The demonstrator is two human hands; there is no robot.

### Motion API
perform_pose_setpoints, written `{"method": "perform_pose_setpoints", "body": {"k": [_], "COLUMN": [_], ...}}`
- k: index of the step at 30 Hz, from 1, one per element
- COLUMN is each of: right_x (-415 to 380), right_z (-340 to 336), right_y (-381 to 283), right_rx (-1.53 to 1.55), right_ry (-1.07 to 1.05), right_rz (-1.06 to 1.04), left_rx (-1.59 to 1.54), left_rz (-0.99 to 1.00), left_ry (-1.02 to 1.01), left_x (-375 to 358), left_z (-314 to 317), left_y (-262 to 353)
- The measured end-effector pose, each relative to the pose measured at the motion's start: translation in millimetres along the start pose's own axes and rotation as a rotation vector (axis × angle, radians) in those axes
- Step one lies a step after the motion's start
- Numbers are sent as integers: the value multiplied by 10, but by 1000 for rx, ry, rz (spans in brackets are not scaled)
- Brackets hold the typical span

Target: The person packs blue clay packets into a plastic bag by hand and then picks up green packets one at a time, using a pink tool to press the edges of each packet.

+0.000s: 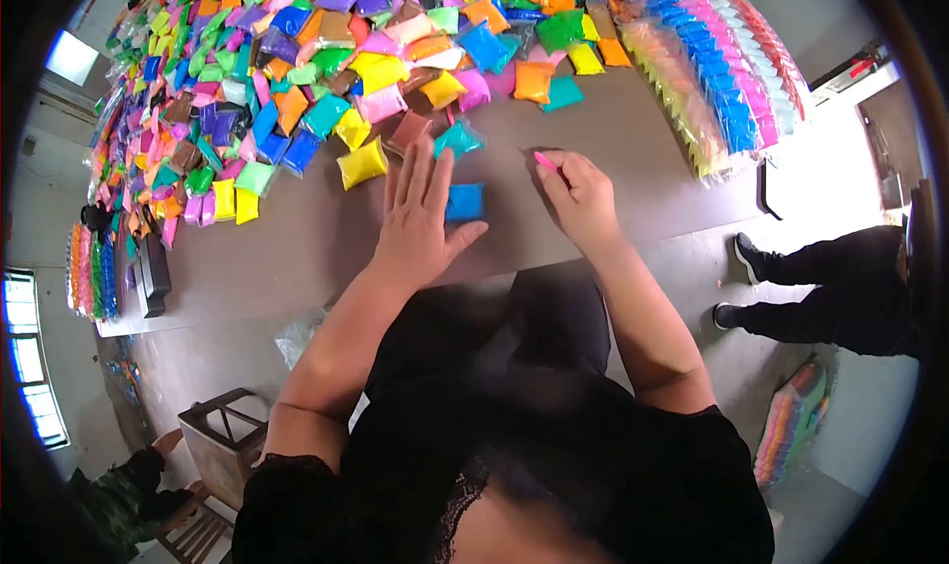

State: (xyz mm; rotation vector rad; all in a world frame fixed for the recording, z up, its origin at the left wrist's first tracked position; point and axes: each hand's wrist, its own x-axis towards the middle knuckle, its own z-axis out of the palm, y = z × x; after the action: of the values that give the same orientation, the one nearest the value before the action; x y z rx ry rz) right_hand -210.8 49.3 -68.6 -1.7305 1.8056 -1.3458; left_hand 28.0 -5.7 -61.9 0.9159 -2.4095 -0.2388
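My left hand (415, 218) is over the brown table with its fingers stretched out, just left of a small blue packet (465, 201). A teal packet (459, 141) and a reddish-brown packet (409, 129) lie beyond its fingertips, and a yellow packet (363, 164) is to their left. My right hand (580, 196) is closed in a pinch around a small pink object (546, 161), right of the blue packet. The heap of colorful packets (326, 60) spreads across the far side of the table.
Rows of bagged packets (712, 80) lie at the table's right end, and more strips (89, 272) are at the left end. A wooden stool (222, 445) stands lower left. One person's legs (840, 287) show at right, another person (124, 495) at lower left.
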Motion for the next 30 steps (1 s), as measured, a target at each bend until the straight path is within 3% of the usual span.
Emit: {"method": "perform_pose_setpoints", "body": {"k": [1, 3, 5, 20, 25, 30], "right_x": [8, -1, 7, -21, -12, -27], "right_z": [-1, 8, 13, 58, 43, 41], "right_y": [-4, -3, -35, -22, -39, 42], "right_rx": [10, 18, -9, -122, -131, -242], "right_ry": [0, 13, 25, 51, 19, 8], "right_rz": [16, 10, -6, -23, -30, -77], "left_rx": [-6, 94, 9, 141, 410, 329], "left_rz": [-4, 171, 89, 136, -3, -366], "left_ry": [-5, -213, -162, -137, 65, 121], "left_x": [-11, -29, -58, -221, 106, 26], "left_z": [43, 110, 128, -67, -379, -615], "left_y": [-8, -25, 25, -148, -590, -1291]}}
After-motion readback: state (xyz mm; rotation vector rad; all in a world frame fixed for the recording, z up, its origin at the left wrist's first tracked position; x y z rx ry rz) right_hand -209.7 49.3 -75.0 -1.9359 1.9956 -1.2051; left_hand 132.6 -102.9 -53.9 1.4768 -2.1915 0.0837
